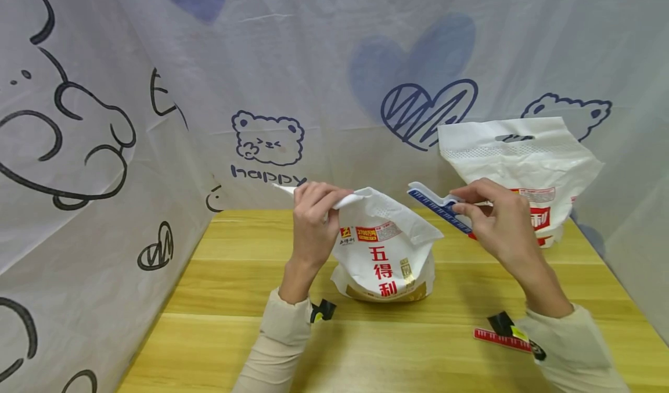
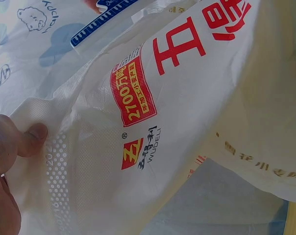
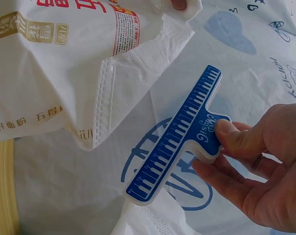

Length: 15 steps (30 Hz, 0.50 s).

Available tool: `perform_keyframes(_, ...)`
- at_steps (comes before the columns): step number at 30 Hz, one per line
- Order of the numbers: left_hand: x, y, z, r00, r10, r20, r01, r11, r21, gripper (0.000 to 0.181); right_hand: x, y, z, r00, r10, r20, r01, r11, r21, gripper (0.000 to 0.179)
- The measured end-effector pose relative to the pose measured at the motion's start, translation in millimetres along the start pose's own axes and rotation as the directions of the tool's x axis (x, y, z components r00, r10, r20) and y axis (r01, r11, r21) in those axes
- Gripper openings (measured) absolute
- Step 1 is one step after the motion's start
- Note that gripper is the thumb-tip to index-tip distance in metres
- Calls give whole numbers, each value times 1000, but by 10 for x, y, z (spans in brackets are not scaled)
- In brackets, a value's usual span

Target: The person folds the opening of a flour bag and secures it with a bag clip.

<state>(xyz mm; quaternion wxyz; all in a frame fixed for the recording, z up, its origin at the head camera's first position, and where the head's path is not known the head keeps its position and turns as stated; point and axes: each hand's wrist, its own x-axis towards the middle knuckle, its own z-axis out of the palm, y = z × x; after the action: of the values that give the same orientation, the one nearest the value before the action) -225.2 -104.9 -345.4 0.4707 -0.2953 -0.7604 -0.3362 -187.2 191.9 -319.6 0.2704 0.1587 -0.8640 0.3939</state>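
Note:
A white flour bag (image 1: pixel 384 253) with red lettering stands mid-table, its top edge gathered and folded over. My left hand (image 1: pixel 313 219) grips that folded top at the left corner; the thumb (image 2: pixel 35 139) presses on the white band near the edge. To the right of the bag, my right hand (image 1: pixel 499 222) pinches the tab of a long blue-and-white bag clip (image 3: pixel 172 142) printed with piano keys. The clip is apart from the bag, its far end pointing toward the bag's upper right corner (image 3: pixel 153 58).
A second white flour bag (image 1: pixel 522 161) with a handle slot stands at the back right, partly behind my right hand. On the table (image 1: pixel 235 335), a red clip (image 1: pixel 499 340) lies near my right sleeve. A printed cloth (image 1: pixel 334 79) hangs behind and at the sides.

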Motion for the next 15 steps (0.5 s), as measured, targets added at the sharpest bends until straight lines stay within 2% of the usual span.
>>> perform_keyframes(10, 5, -3, -4, 1000, 4, 1, -4, 1000, -9, 24, 34, 0, 31, 999, -36, -39, 36, 999, 3, 20)
perform_keyframes(15, 0, -7, -4, 1000, 1, 7, -1, 1000, -11, 24, 53, -3, 49, 998, -28, -58, 28, 1000, 10, 19)
